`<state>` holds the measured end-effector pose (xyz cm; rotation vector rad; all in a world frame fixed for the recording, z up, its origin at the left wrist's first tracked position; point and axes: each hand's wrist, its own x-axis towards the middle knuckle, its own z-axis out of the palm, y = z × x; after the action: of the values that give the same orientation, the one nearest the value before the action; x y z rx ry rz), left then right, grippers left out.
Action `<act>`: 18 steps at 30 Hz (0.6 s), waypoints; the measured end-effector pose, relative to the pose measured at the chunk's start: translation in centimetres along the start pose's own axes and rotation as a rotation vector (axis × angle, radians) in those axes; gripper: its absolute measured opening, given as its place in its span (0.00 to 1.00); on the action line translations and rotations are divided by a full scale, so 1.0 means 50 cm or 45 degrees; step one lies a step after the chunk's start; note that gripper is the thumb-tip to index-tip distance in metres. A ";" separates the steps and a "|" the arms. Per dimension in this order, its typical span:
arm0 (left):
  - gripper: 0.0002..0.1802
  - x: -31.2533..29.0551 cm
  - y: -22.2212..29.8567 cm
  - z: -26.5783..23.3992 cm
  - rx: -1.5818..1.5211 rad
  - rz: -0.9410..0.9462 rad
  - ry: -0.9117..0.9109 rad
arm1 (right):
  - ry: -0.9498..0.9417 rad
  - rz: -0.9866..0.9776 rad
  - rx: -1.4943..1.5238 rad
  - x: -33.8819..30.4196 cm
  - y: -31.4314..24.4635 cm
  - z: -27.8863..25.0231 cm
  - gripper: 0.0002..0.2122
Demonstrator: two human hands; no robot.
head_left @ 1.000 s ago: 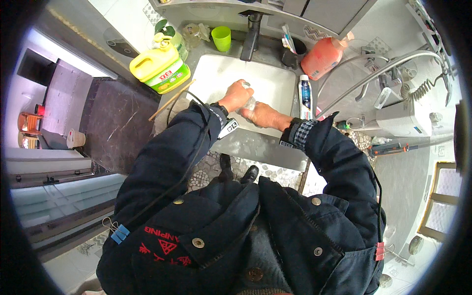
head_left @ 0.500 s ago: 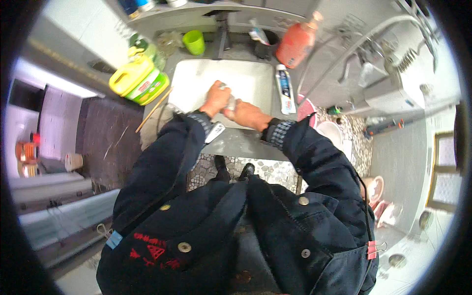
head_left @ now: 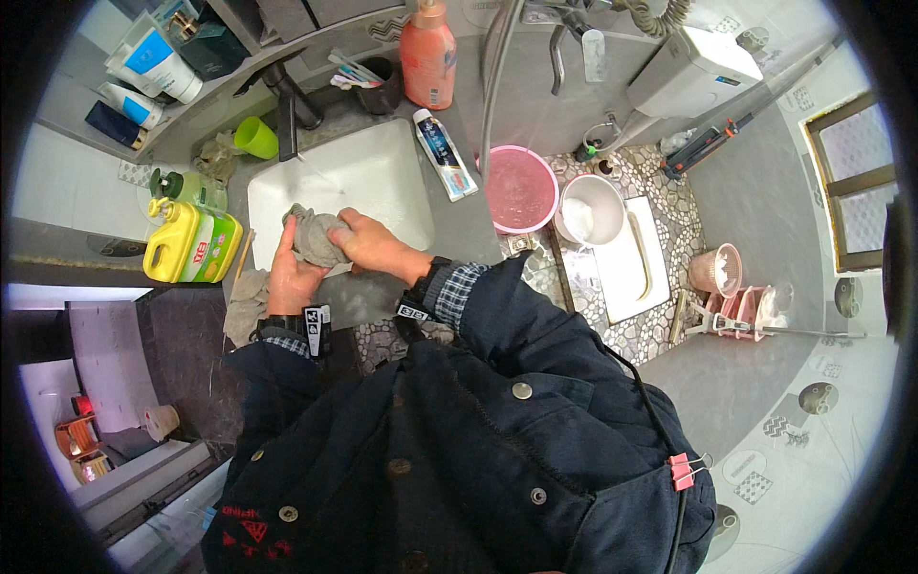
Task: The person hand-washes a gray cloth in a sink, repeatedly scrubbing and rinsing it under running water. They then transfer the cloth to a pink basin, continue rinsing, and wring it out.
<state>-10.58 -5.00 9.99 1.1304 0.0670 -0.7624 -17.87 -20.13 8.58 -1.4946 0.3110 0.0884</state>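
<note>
A wet-looking grey cloth [head_left: 318, 236] is bunched into a ball between my two hands, over the near left part of the white sink [head_left: 394, 182]. My left hand [head_left: 295, 276] cups its left side, with fingers partly hidden behind the folds. From the right, my right hand [head_left: 375, 247] grips the cloth, its thumb and fingers pressed into it. Beyond them a dark faucet [head_left: 292, 107] reaches over the basin. A second greyish cloth [head_left: 249, 298] hangs over the counter edge beside my left wrist.
A toothpaste tube [head_left: 446, 156], a red pump bottle [head_left: 428, 59] and a dark toothbrush cup [head_left: 381, 88] sit right of the faucet. Left are a green cup [head_left: 255, 139] and a yellow jug [head_left: 194, 243]. A pink basin [head_left: 519, 189] and white bucket [head_left: 589, 210] stand right.
The head view has swung, so the sink appears further left and more of the floor at right shows. The cloth now shows as a rounder bundle, and my hands sit on either side of it.
</note>
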 end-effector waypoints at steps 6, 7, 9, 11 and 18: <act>0.27 0.000 -0.034 -0.027 0.770 0.470 0.028 | 0.152 -0.279 -0.738 -0.011 0.005 -0.027 0.16; 0.27 0.006 -0.036 -0.033 0.619 0.500 0.039 | 0.173 -0.293 -0.791 -0.012 0.006 -0.030 0.15; 0.29 0.004 -0.039 -0.047 0.818 0.743 0.054 | 0.270 -0.359 -0.814 -0.010 0.008 -0.041 0.13; 0.27 0.007 -0.034 -0.057 0.379 0.526 0.000 | 0.363 -0.524 -0.739 -0.001 0.006 -0.055 0.14; 0.19 0.011 -0.008 -0.055 -0.423 0.249 -0.116 | 0.339 -0.314 0.119 0.046 -0.063 -0.108 0.13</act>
<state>-9.54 -3.06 8.20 0.7728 0.0052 -0.6005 -15.69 -26.04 10.79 -1.4412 0.3371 -0.3201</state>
